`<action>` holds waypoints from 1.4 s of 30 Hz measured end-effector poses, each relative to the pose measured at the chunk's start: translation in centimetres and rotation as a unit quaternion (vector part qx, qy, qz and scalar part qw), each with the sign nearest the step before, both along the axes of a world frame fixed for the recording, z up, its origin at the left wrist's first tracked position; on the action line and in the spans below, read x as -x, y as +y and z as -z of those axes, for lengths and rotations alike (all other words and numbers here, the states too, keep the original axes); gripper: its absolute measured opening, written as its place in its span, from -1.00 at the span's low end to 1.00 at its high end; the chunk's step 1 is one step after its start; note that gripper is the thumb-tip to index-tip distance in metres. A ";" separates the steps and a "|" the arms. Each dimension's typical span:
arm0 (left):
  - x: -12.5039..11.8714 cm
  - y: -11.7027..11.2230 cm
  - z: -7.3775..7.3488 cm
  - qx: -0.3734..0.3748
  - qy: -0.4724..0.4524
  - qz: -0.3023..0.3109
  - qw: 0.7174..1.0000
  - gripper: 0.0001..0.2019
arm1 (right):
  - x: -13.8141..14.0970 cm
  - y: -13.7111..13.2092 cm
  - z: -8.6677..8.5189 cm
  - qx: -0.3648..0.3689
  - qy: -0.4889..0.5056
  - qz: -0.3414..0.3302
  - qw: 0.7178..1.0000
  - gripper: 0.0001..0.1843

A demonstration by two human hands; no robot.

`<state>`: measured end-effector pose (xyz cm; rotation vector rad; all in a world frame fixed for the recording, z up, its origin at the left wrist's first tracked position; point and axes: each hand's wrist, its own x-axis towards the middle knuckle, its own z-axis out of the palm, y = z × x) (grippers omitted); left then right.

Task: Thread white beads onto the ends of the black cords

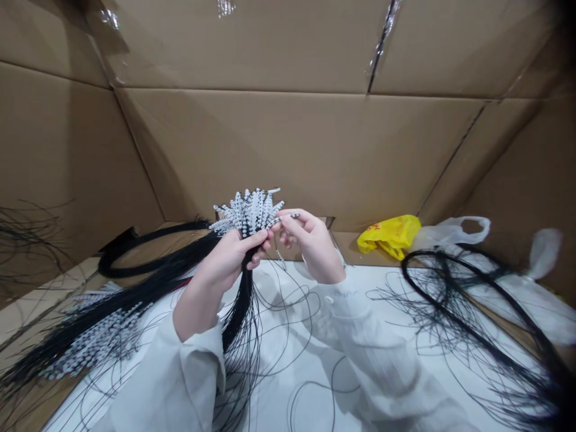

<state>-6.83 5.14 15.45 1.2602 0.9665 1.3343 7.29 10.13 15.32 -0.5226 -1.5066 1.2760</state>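
Note:
My left hand (231,255) is closed around a thick bundle of thin black cords (240,300), held upright. Their top ends carry white beaded tags (249,213) that fan out above my fist. My right hand (310,240) pinches one of these white beaded ends (288,217) at the right side of the fan, fingertips pressed together. The cords hang down from my left fist and spill in loops over the white surface (315,360). Both arms wear white sleeves.
A second heap of black cords with white beaded ends (90,342) lies at the left. More loose black cords (472,312) lie at the right over white plastic bags (517,288). A yellow bag (389,235) sits at the back. Cardboard walls (288,138) enclose the space.

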 end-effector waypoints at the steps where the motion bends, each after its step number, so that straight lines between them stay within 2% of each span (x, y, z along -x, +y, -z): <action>1: 0.1 -0.1 -0.1 0.007 -0.014 0.004 1.000 -0.83 | -0.4 0.2 -0.2 -0.010 -0.009 0.022 1.000 -0.76; 3: 0.5 -0.2 -0.3 0.025 -0.046 0.013 0.999 -0.85 | -1.4 1.0 -0.4 -0.034 -0.073 0.025 0.996 -0.70; 6: 1.2 -0.4 -0.5 0.052 -0.096 0.030 0.994 -0.89 | -2.6 2.5 0.0 -0.076 -0.224 -0.024 0.971 -0.65; 9: 1.6 -0.5 -0.7 0.070 -0.140 0.050 0.986 -0.92 | -2.1 3.5 1.4 -0.155 -0.289 0.083 0.941 -0.61; 10: 1.7 -0.5 -0.8 0.074 -0.151 0.056 0.984 -0.93 | -1.6 3.7 2.0 -0.176 -0.302 0.099 0.932 -0.58; 11: 1.8 -0.6 -0.8 0.077 -0.161 0.063 0.982 -0.93 | -0.9 3.9 2.6 -0.181 -0.311 0.086 0.929 -0.56; 14: 1.7 -0.8 -0.9 0.082 -0.174 0.081 0.978 -0.92 | 1.0 4.2 3.9 -0.126 -0.282 -0.011 0.951 -0.67; 17: 1.8 -1.0 -1.0 0.086 -0.176 0.091 0.976 -0.91 | 1.2 4.8 4.0 -0.081 -0.216 -0.091 0.969 -0.78; 21: 2.1 -0.8 -0.9 0.092 -0.182 0.088 0.975 -0.93 | -1.2 6.1 3.1 -0.048 -0.152 -0.121 0.980 -0.71; 24: 2.2 -0.6 -0.8 0.093 -0.182 0.087 0.975 -0.92 | -3.5 7.1 2.4 0.001 -0.070 -0.130 0.989 -0.74; 27: 2.0 -0.4 -0.7 0.093 -0.168 0.088 0.977 -0.91 | -5.1 7.6 1.8 0.022 -0.015 -0.093 0.995 -0.76; 30: 1.8 -0.4 -0.5 0.097 -0.154 0.090 0.979 -0.91 | -6.0 7.9 1.4 0.005 -0.014 -0.044 0.999 -0.72; 33: 1.8 -0.4 -0.5 0.100 -0.149 0.092 0.980 -0.90 | -6.5 8.0 1.0 -0.007 0.003 0.035 0.999 -0.70; 38: 2.1 -0.5 -0.5 0.101 -0.148 0.095 0.979 -0.89 | -8.1 8.2 0.3 -0.013 0.075 0.146 0.986 -0.76; 42: 2.7 -0.5 -0.5 0.094 -0.155 0.092 0.979 -0.90 | -11.1 9.0 0.3 -0.007 0.129 0.224 0.966 -0.81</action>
